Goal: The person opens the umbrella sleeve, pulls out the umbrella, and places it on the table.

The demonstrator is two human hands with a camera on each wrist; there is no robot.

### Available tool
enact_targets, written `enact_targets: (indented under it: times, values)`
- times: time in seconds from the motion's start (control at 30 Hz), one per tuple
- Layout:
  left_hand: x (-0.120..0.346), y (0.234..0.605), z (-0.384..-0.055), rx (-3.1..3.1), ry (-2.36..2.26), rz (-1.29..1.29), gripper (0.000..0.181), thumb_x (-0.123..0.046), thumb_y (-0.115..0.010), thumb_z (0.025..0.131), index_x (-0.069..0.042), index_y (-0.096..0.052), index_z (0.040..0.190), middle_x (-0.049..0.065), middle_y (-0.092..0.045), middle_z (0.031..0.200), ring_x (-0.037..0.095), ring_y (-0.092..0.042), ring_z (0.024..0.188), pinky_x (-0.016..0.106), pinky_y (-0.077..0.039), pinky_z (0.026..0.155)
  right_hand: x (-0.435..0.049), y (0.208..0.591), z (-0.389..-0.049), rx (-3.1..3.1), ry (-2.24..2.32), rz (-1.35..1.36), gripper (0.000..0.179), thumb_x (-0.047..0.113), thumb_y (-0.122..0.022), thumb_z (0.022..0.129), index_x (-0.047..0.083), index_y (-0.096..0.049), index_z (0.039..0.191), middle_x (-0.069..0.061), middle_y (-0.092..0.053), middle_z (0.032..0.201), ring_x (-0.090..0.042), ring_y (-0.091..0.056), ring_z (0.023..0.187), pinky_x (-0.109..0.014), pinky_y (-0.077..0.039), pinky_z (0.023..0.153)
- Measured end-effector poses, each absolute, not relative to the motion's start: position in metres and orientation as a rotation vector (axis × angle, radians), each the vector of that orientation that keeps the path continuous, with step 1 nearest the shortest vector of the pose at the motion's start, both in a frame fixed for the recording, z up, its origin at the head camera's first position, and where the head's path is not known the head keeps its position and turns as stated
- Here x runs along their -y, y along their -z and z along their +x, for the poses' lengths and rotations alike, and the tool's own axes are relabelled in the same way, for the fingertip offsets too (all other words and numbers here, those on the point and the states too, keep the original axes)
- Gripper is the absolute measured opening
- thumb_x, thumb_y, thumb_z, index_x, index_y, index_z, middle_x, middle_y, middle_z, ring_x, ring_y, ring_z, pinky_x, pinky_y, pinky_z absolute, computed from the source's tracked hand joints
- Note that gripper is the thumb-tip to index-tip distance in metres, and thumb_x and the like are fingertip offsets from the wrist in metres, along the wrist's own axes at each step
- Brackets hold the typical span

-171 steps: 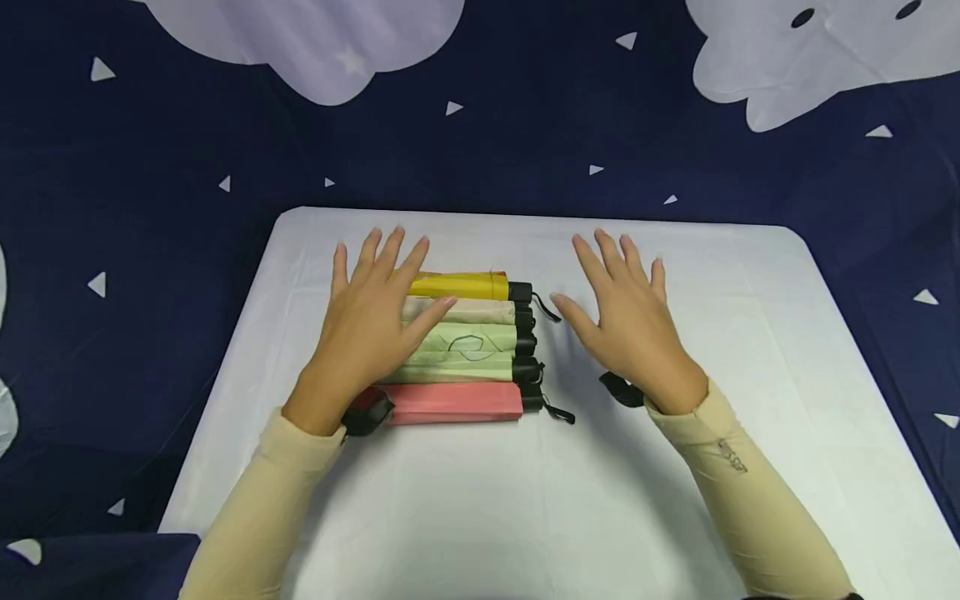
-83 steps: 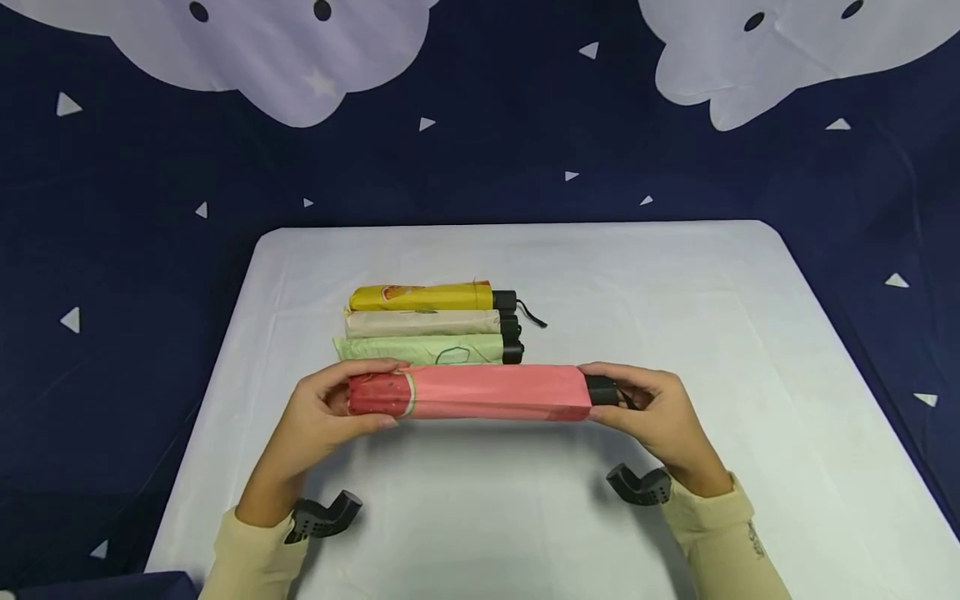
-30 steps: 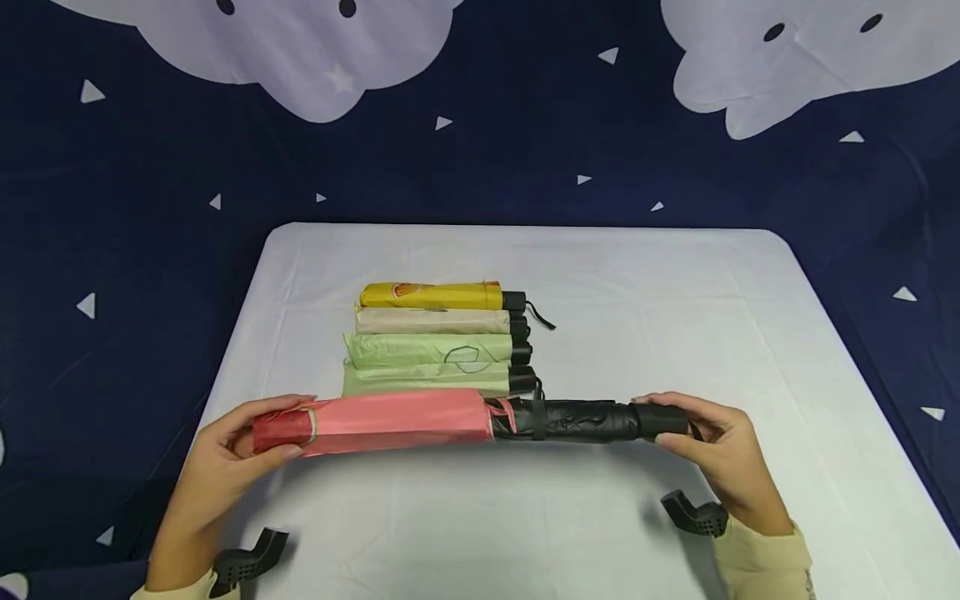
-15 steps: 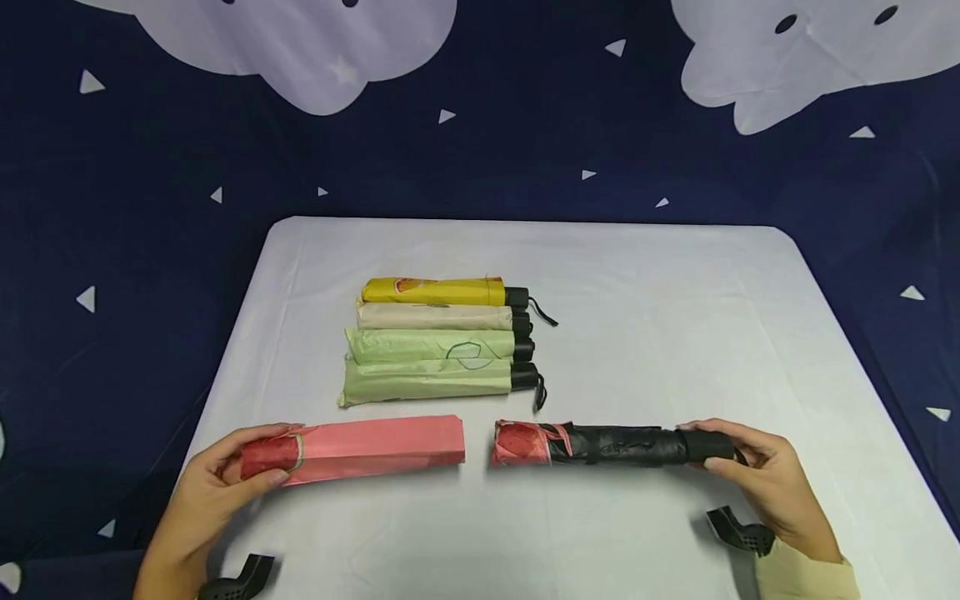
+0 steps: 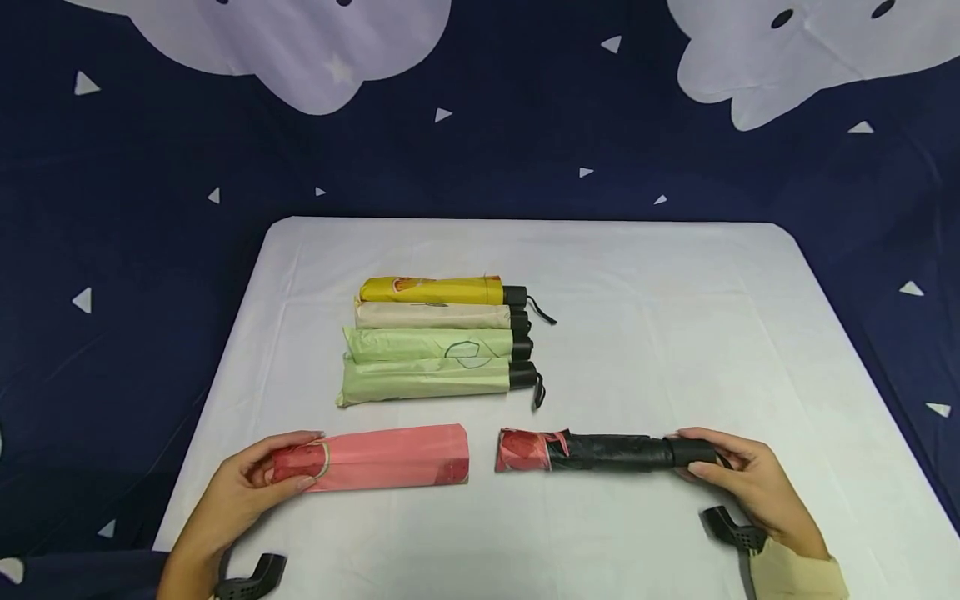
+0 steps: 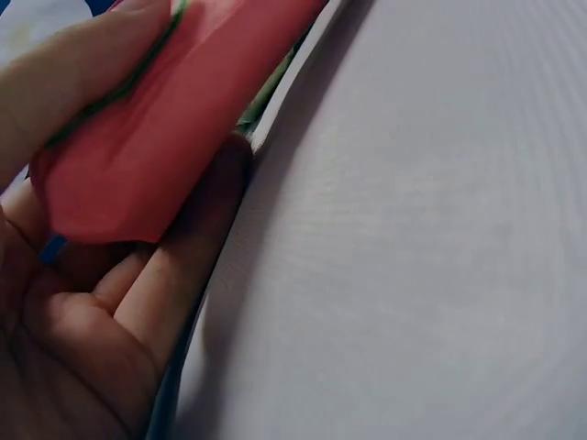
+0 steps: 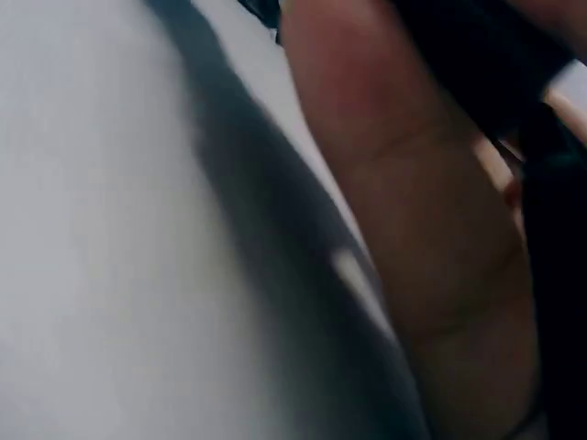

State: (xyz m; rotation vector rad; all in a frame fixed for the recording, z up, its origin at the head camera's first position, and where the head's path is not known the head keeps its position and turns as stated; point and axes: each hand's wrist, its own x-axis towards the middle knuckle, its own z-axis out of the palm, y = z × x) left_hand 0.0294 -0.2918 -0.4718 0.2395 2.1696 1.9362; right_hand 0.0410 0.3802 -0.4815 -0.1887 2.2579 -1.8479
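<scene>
My left hand grips the closed end of a pink umbrella sleeve with a watermelon print, thumb on the near side and fingers on the far side. In the left wrist view the sleeve lies between thumb and fingers. To the right, a folded black umbrella with a red patterned tip lies level, its tip a small gap from the sleeve's mouth. My right hand pinches its black handle. The right wrist view is dark and blurred, showing a finger against the handle.
Behind the hands lie several sleeved umbrellas in a row: a yellow one, a cream one and two light green ones, the nearer with a wrist strap. They lie on a white-covered table before a dark blue cloth.
The pink umbrella was lifted from the row's near end, and its sleeve pulled off leftward. Since half a second ago, the left hand with the sleeve has shifted slightly right; the right hand slightly left.
</scene>
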Motion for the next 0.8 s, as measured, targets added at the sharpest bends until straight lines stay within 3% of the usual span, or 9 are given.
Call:
enact_targets:
  times: [0.17,0.5,0.8]
  values:
    - [0.289,0.47,0.03,-2.28,-1.88,0.255,0.061,0.009,-0.081,0.082,0.004,-0.058,0.138,0.016,-0.061,0.139,0.013,-0.061,0.124,0.024,-0.056,0.088,-0.383,0.48,0.038,-2.377,1.7,-0.276,0.048,-0.01,-0.071,0.09,-0.007,-0.06,0.137,-0.015,-0.066,0.134,-0.012,-0.06,0.126,-0.02,-0.052,0.093]
    - [0.282,0.463,0.028,-2.56,-1.674,0.264,0.065,-0.001,-0.088,0.078,-0.009,-0.063,0.137,0.01,-0.065,0.135,0.004,-0.053,0.131,0.012,-0.039,0.105,-0.38,0.48,0.035,-2.456,1.674,-0.203,0.053,-0.004,-0.077,0.088,-0.001,-0.061,0.138,-0.016,-0.066,0.134,-0.014,-0.059,0.128,-0.021,-0.05,0.098]
    - [0.277,0.451,0.026,-2.71,-1.598,0.366,0.074,0.006,-0.093,0.068,-0.008,-0.065,0.135,0.008,-0.057,0.144,0.009,-0.045,0.138,0.014,-0.03,0.111,-0.377,0.472,0.035,-2.482,1.658,-0.149,0.058,-0.001,-0.08,0.087,0.002,-0.06,0.141,-0.017,-0.062,0.14,-0.012,-0.057,0.131,-0.022,-0.049,0.099]
